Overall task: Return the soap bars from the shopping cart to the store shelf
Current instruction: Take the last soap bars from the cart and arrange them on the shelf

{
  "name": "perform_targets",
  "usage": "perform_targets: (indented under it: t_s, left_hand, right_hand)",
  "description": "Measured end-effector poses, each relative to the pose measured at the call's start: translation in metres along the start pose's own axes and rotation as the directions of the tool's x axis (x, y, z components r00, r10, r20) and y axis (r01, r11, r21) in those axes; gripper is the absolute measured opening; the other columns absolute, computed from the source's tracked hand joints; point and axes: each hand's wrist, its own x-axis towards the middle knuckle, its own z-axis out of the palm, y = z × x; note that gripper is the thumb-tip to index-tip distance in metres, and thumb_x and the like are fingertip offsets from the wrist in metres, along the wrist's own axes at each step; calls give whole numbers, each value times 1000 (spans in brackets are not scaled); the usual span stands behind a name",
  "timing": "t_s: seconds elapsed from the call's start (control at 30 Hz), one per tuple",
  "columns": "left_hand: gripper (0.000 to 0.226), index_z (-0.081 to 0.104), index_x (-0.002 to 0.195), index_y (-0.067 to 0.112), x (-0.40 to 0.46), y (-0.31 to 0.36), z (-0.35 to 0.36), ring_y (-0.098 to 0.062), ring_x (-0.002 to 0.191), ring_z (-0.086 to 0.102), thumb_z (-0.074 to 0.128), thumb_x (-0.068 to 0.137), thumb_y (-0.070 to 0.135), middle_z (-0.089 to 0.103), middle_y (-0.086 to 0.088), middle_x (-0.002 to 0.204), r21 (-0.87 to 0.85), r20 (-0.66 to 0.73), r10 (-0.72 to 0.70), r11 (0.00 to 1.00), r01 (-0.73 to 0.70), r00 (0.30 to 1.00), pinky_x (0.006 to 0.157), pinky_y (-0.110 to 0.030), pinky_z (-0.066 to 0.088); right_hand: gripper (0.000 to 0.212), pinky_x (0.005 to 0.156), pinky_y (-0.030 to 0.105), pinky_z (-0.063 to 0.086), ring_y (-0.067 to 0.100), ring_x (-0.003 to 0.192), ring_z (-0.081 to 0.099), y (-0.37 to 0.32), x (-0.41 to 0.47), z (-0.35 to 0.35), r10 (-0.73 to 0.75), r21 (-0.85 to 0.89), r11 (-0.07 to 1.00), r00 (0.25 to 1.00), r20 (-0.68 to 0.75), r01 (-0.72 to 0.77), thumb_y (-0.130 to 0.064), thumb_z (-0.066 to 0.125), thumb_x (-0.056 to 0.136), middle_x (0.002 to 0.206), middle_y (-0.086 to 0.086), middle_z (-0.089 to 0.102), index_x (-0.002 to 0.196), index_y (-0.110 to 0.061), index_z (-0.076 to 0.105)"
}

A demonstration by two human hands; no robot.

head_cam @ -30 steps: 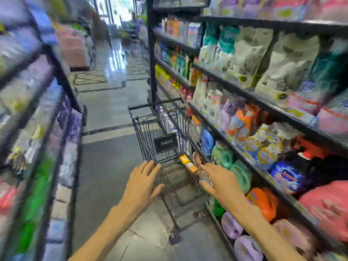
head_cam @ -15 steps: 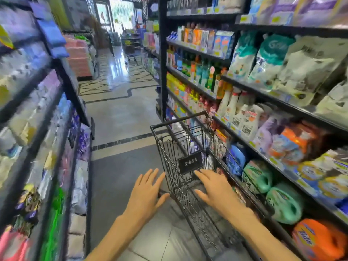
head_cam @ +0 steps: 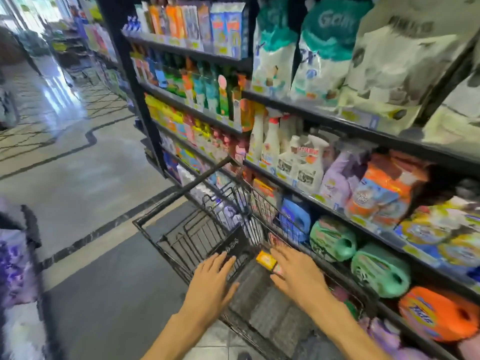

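Observation:
A black wire shopping cart (head_cam: 181, 229) stands in the aisle against the store shelf (head_cam: 298, 185) on the right. A yellow-orange soap bar (head_cam: 264, 258) lies in the cart's near section, with a pink pack (head_cam: 278, 269) beside it. My left hand (head_cam: 213, 279) rests flat on the cart's near rim, fingers spread. My right hand (head_cam: 296, 271) is over the cart's right side, fingers spread, touching or just beside the soap bar. Neither hand holds anything.
The shelf carries spray bottles (head_cam: 298, 159), green detergent jugs (head_cam: 379, 268), an orange jug (head_cam: 439, 313) and large bags (head_cam: 324, 48) up high. Another shelf (head_cam: 18, 268) edges the left. The tiled aisle floor (head_cam: 78, 165) runs ahead.
The view has swung right and closer to the shelf. The cart has turned with its front pointing left. Both hands stay on its near end, and the yellow soap bar shows again.

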Motion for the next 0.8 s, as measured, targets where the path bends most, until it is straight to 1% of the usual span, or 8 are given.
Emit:
perform_targets:
  t_s: [0.1,0.27,0.43,0.57,0.63,0.7,0.73,0.8]
  left_hand:
    - [65,32,158,26,58,-12,17,-26,146,38,30,103,59,37,-2,161,-59,98,49,997,-43,994,120,-42,35]
    - [65,29,159,21,148,-16,56,-23,148,32,35,104,55,34,-2,162,-73,238,183,983,-171,954,123,-37,27]
    - [61,31,157,18,232,-10,123,-24,149,31,35,106,50,32,-4,163,-146,387,238,970,-196,891,122,-35,28]
    - [62,26,158,19,294,-17,217,-25,145,38,40,105,47,36,-5,160,-182,500,190,977,-112,845,118,-35,32]
    - [66,21,159,22,321,-25,267,-27,137,46,44,103,49,42,-5,155,-143,537,148,986,-83,830,110,-38,41]
    - [71,15,161,23,345,-30,314,-31,131,52,50,102,43,48,-7,149,-100,576,138,990,-98,806,104,-41,45]
    - [72,13,161,23,357,-30,334,-32,131,53,51,102,38,48,-9,149,-76,592,135,991,-112,795,103,-42,45]
    - [72,11,162,24,378,-31,372,-33,132,53,52,102,31,42,-12,155,-56,598,117,993,-105,793,102,-44,48]
  right_hand:
    - [62,104,43,48,26,129,55,18,24,12,152,70,986,988,31,-154,-51,62,88,142,3,56,143,-26,48]
    - [64,122,38,18,21,150,26,41,48,35,309,161,931,941,136,-328,-51,44,101,161,0,30,157,-28,23]
    - [62,118,39,28,20,146,31,69,81,86,450,180,857,871,196,-483,-50,42,101,159,-3,34,157,-31,21]
    - [59,109,42,39,21,135,43,86,106,159,526,194,776,786,325,-600,-52,42,98,148,-6,44,152,-33,28]
    - [53,89,42,56,20,111,63,89,115,197,541,241,722,746,388,-649,-55,42,89,126,-8,59,138,-34,39]
    - [50,62,30,59,15,82,71,87,115,238,581,289,669,724,371,-685,-58,39,79,103,-9,68,123,-34,47]
    - [50,60,29,59,15,80,71,85,115,249,603,290,655,714,356,-697,-57,40,79,103,-9,69,124,-35,48]
    - [50,75,35,60,16,97,70,86,117,273,647,320,612,691,324,-723,-55,42,88,121,-13,64,136,-42,42]
